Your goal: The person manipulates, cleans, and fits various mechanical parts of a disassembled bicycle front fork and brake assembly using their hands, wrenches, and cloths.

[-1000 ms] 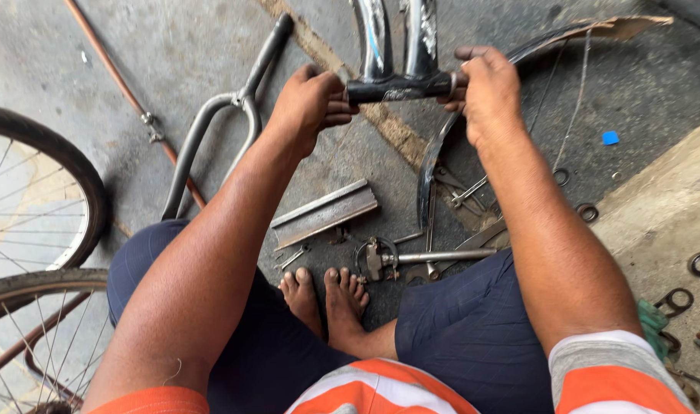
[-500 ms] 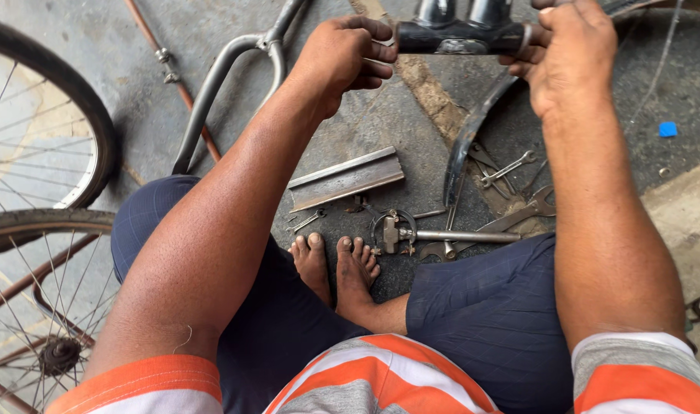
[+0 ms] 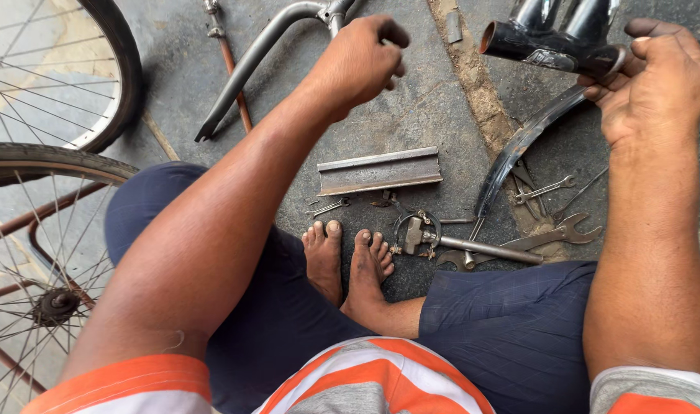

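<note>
Right hand (image 3: 656, 84) is wrapped around the end of a black fork crown (image 3: 545, 47) near the top edge, holding it off the concrete floor (image 3: 411, 107). Left hand (image 3: 361, 61) hovers loosely curled, gripping nothing. Bare floor between the hands – but below it's crowded: a grey metal bar (image 3: 379, 170), a curved mudguard (image 3: 518, 146), spanners (image 3: 553, 236), bare feet (image 3: 346, 257). Wheels (image 3: 51, 153) hem the left side.

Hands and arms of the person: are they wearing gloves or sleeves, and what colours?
No gloves. The left hand and right hand are bare, with no rings, watch or bracelets in view. Both forearms are bare too. Short sleeves end at the upper arms: the left sleeve and right sleeve are orange with grey-white stripes.
</note>
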